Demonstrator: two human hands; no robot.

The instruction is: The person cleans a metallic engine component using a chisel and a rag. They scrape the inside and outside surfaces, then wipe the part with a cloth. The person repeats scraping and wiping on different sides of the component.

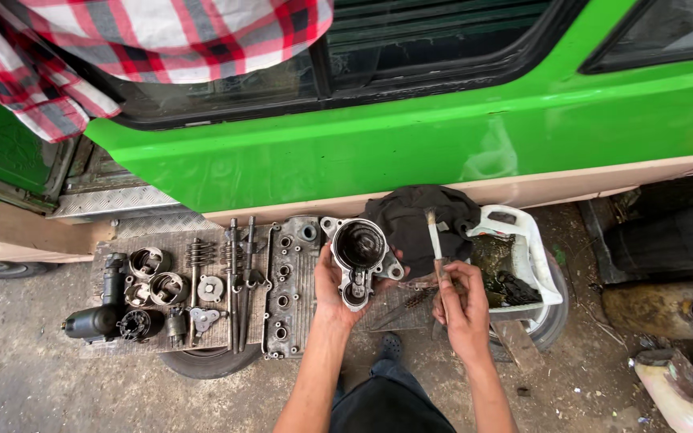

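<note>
A bright green vehicle (443, 136) stands behind a board (162, 341) laid over a tyre (206, 362), carrying pistons (158, 281), valve springs (196, 255), rods (238, 281) and a long metal cover (289, 289). A checked shirt (154, 40) hangs above; a black cloth (415, 220) lies beside a white tub (535, 256).

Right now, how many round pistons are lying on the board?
3 that I can see: one piston at the back, one right of it, one in front. Others may hide among the parts.
</note>
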